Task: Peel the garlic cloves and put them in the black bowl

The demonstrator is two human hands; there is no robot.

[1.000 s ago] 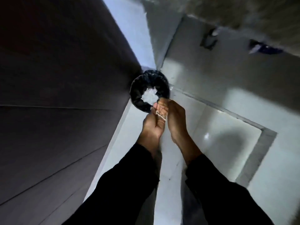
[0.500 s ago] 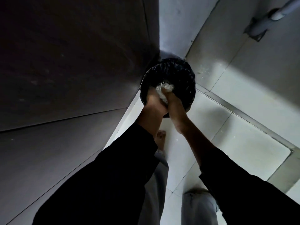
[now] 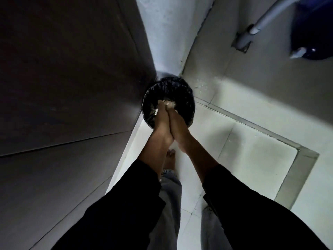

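Note:
A round black container (image 3: 187, 98) lined with a black plastic bag stands on the floor in a corner, below me. My left hand (image 3: 161, 123) and my right hand (image 3: 178, 125) are pressed palm to palm over it, fingers straight and pointing down into it. Pale papery garlic skins (image 3: 169, 104) show at my fingertips, and a few more lie against the inside left wall (image 3: 155, 110). No garlic clove is visible. Whether anything lies between my palms is hidden.
A dark cabinet face (image 3: 72, 78) rises close on the left. A pale tiled floor (image 3: 252, 159) spreads to the right with a grey raised strip (image 3: 299, 174). There is a grey pipe (image 3: 261, 24) and a blue object (image 3: 313, 33) at the top right. My bare foot (image 3: 170, 159) stands below the hands.
My hands went from holding skins just above the container to reaching down into it. They now lie flat against each other, and the view has shifted closer over the container.

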